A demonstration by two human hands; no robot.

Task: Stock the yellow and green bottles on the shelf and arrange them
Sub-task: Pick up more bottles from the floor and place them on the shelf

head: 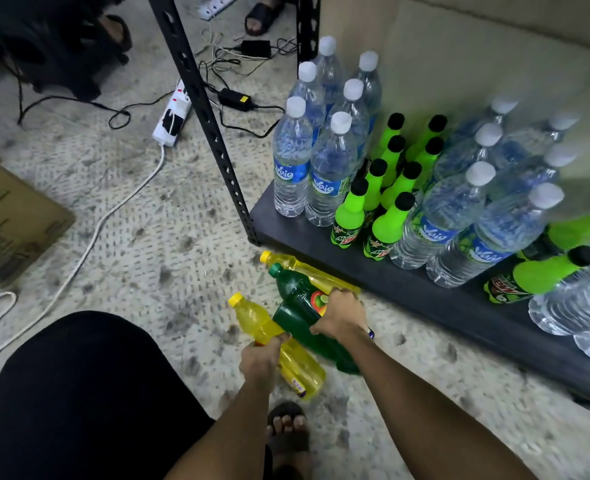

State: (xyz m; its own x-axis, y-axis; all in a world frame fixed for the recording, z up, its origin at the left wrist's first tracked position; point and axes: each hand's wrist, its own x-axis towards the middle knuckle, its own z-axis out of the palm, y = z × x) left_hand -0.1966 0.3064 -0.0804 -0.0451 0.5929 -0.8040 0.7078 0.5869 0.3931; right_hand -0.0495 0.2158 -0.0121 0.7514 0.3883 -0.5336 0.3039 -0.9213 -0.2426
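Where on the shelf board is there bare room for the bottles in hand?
Bare: the front-left corner of the shelf board, between the black upright and the left water bottles, and a narrow strip along the front edge before the bright green bottles. Crowded: behind that, bottles stand packed from left to right, back toward the wall.

One head-worn wide-angle view looks steeply down at floor (148, 237) and low shelf (407, 289) close ahead

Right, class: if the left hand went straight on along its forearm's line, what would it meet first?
Probably the dark green bottle gripped by the right hand, lying just ahead of the left hand and its yellow bottle; depth is hard to judge from one view.
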